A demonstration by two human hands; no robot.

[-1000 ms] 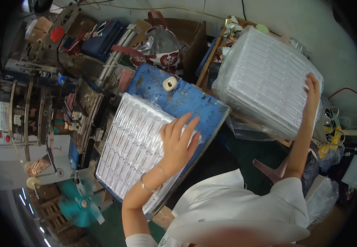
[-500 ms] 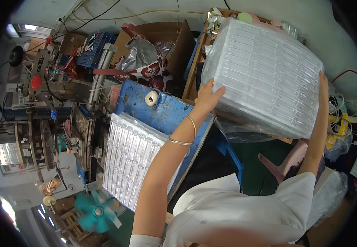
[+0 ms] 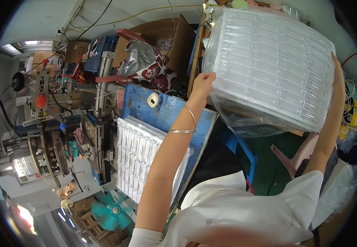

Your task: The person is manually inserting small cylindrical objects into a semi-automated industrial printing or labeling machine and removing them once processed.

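A stack of white trays [image 3: 273, 68] filled with rows of clear tubes sits at the upper right, with a clear plastic bag [image 3: 244, 123] around its left and near sides. My left hand [image 3: 203, 85], a bangle on its wrist, is closed at the left edge of the stack, pinching the bag there. Along the right edge lies my right hand [image 3: 337, 68], its fingers gripping the side of the stack and partly hidden. Under my left forearm, another tray of clear tubes [image 3: 135, 158] rests on a blue worktable [image 3: 174, 119].
A white rounded gadget [image 3: 153, 100] lies on the blue table. Metal machinery [image 3: 42, 127] and a teal fan [image 3: 114, 210] are to the left. Behind are a patterned bag [image 3: 153, 70] and a cardboard box [image 3: 182, 45]. A pink chair [image 3: 295, 154] stands below the stack.
The tray stack has shifted slightly up and right in view. My left fingers, spread over its corner before, are now pinched together at its left edge. My right hand has stayed along the side.
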